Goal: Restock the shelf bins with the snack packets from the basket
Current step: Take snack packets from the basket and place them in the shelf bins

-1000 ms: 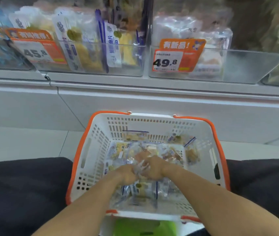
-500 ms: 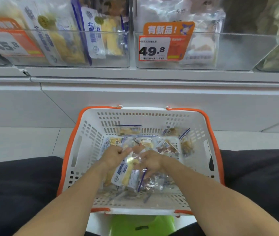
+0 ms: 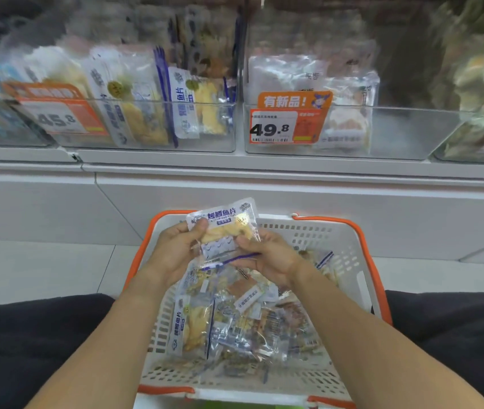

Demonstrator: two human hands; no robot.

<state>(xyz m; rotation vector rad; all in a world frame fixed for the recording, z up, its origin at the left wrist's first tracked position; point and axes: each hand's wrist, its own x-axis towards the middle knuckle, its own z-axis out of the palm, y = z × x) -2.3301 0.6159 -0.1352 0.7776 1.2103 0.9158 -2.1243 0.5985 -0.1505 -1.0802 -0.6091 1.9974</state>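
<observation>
Both hands now lifting clear of basket (image 3: 364, 293), compared with half second ago when working low among packets. Left hand (image 3: 173, 255) and right hand (image 3: 267, 258) each pinching one fish-slice packet (image 3: 223, 228), held upright above basket's far rim. Packet's long axis running vertical, label facing camera. Matching stock standing in left bin (image 3: 146, 125), up and left of grip; left hand sitting nearer. Bin with 49.8 tag (image 3: 282, 125) lying up and right. Remaining packets (image 3: 235, 320) lying loose in basket.
</observation>
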